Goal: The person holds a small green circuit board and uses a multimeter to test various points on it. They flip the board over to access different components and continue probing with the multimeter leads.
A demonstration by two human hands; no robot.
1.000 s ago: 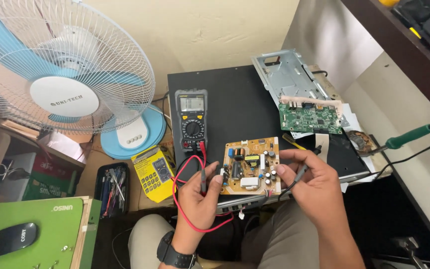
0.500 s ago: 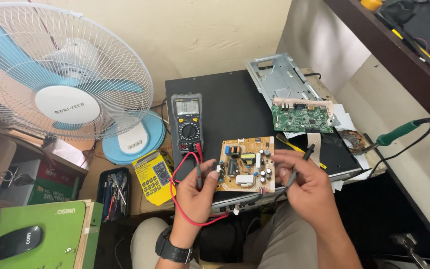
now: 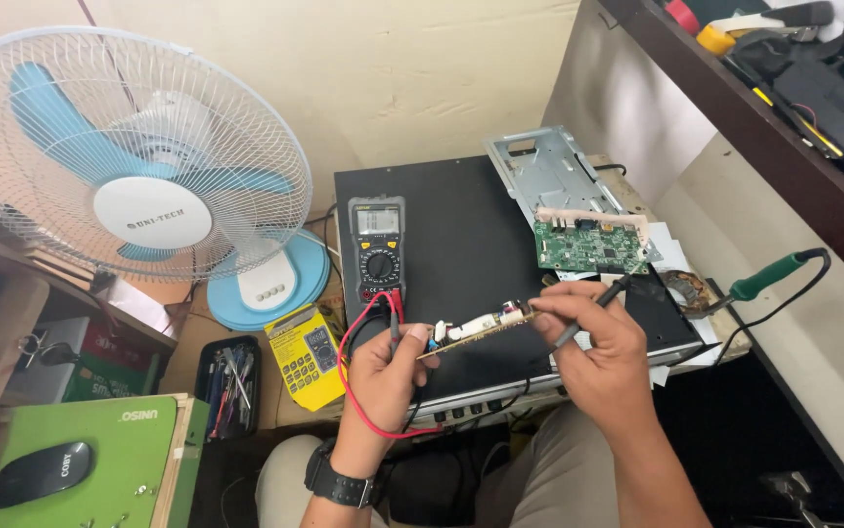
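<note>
Two bare hands show in the lower middle of the frame, with no gloves and no rings to be seen. The left hand (image 3: pixel 383 367) rises from a bare forearm that wears a black wristwatch with a broad matte strap (image 3: pixel 336 479) at the wrist, near the bottom edge. The right hand (image 3: pixel 598 347) and its forearm are bare, without sleeve or band. Below them, khaki-grey cloth trousers (image 3: pixel 549 479) cover both thighs along the bottom of the frame.
</note>
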